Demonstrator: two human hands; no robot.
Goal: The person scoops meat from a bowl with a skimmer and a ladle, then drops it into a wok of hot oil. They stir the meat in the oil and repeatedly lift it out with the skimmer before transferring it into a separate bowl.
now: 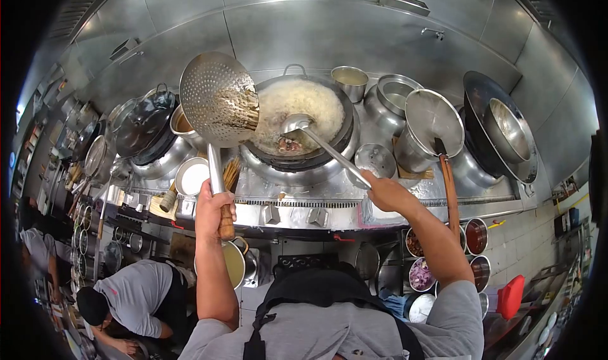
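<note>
My left hand [213, 209] grips the wooden handle of a large perforated metal skimmer [218, 98], raised upright just left of the wok. My right hand [383, 192] holds the long handle of a metal ladle [296, 124], whose bowl dips into the wok [303, 122]. The wok sits on the burner in front of me, full of foaming, bubbling oil with some dark pieces near the ladle.
Pots, bowls and a second strainer [434, 120] line the steel range; an empty wok [503, 128] leans at right. Ingredient tubs [421, 274] sit below right beside a red container [510, 296]. A person in grey [136, 293] crouches lower left; another stands far left.
</note>
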